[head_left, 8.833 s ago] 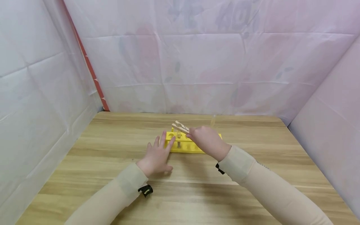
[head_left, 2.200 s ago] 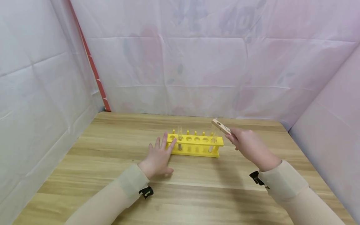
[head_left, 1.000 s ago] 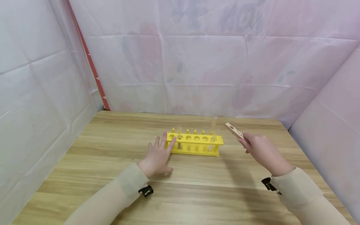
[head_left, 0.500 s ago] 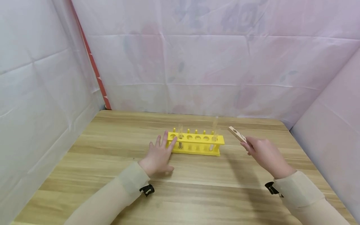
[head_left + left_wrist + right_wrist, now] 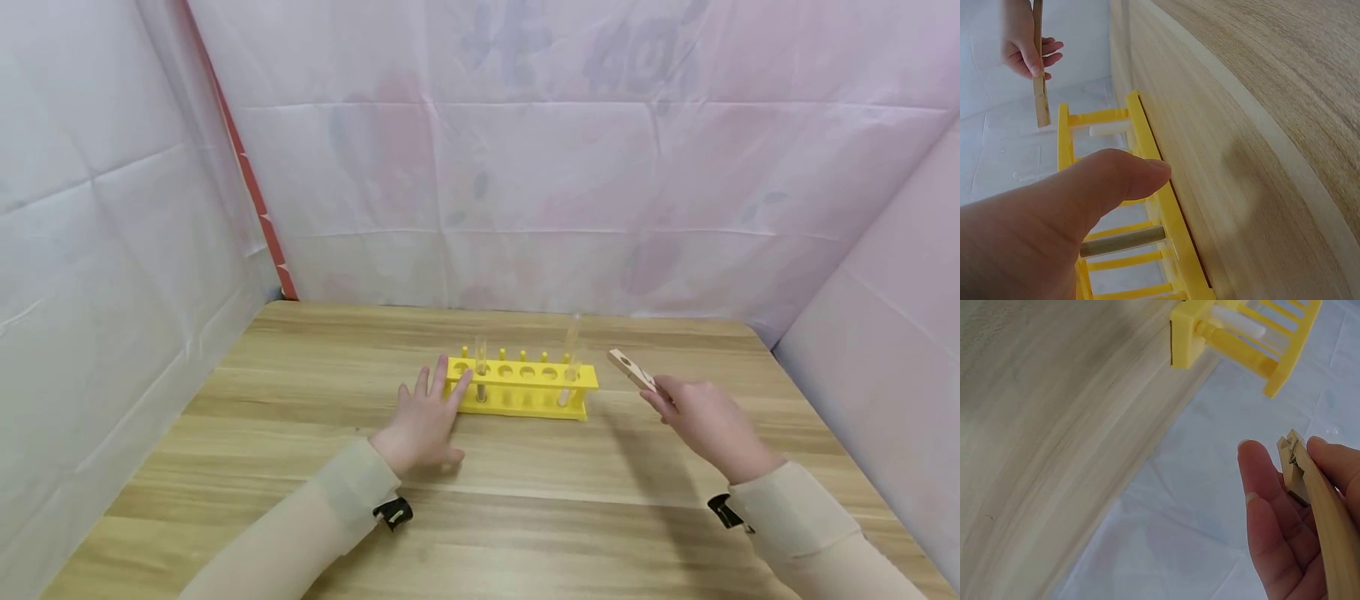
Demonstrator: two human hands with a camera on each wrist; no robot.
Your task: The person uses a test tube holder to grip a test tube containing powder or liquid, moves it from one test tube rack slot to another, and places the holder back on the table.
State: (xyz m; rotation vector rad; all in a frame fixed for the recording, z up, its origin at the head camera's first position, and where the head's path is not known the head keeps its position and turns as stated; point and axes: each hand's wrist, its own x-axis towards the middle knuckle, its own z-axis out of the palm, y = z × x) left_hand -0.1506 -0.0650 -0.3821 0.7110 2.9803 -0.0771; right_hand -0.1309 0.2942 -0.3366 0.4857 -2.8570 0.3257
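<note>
A yellow test tube rack (image 5: 517, 410) stands on the table. My left hand (image 5: 420, 423) rests at its left end, fingers straight and spread. In the left wrist view my thumb (image 5: 1104, 181) crosses in front of the rack. Near that hand a test tube (image 5: 482, 354) with greyish-brown contents stands in the second hole. The taller test tube (image 5: 573, 337), in the rightmost hole, has white contents (image 5: 1238, 322). Right of the rack, apart from it, my right hand (image 5: 712, 427) grips a wooden test tube holder (image 5: 632, 369). Nothing sits between the holder's tips.
Several yellow pegs (image 5: 522, 356) rise along the rack's back edge. The wood-grain table (image 5: 525, 517) runs back to a pale patterned sheet (image 5: 540, 192), and more sheets close off both sides. A red strip (image 5: 258, 204) marks the left rear corner.
The holder was over the left tube at first, then at the right tube. My right hand has since moved right, away from the rack, with it. My left hand has stayed put.
</note>
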